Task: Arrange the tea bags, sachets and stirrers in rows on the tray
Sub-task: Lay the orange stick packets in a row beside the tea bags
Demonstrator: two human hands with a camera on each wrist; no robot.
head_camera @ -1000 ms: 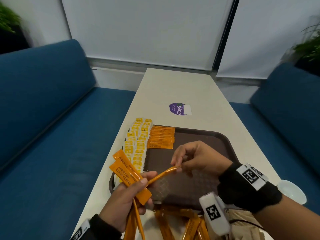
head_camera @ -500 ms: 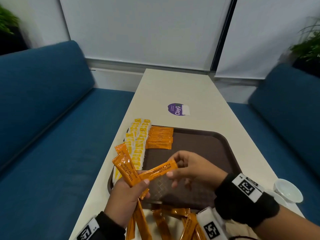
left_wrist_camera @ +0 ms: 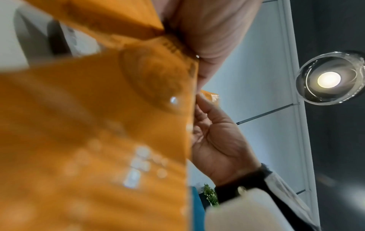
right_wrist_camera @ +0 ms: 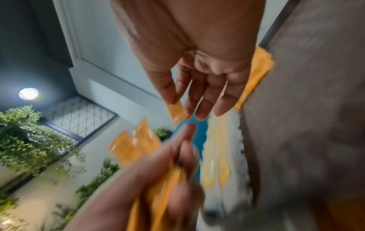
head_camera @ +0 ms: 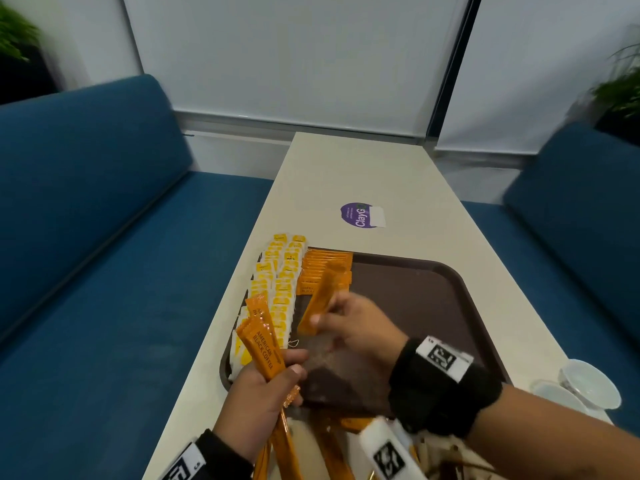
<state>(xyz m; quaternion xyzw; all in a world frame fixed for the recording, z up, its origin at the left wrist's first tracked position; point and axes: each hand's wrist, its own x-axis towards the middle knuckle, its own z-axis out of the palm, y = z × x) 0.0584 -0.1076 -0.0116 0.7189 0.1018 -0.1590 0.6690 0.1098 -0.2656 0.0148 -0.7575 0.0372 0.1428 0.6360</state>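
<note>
A brown tray (head_camera: 433, 292) lies on the white table (head_camera: 363, 178). Along its left side run rows of yellow tea bags (head_camera: 282, 275), and a stack of orange coffee sachets (head_camera: 327, 263) sits beside them. My left hand (head_camera: 263, 386) grips a bunch of orange sachets (head_camera: 261, 337) at the tray's near left corner; they fill the left wrist view (left_wrist_camera: 94, 125). My right hand (head_camera: 349, 323) pinches one orange sachet (head_camera: 320, 299) over the tray, just below the stack. The right wrist view shows its end (right_wrist_camera: 176, 111) between thumb and fingers.
More orange sachets (head_camera: 332, 448) lie on the table at the near edge, with brown stirrers (head_camera: 446, 455) beside them. White cups (head_camera: 585, 382) stand at the near right. A purple sticker (head_camera: 360, 215) marks the table beyond the tray. Blue sofas (head_camera: 86, 237) flank the table.
My right hand has pulled one sachet from the left hand's bunch and carried it forward over the tray toward the sachet stack. The left hand has stayed near the tray's corner.
</note>
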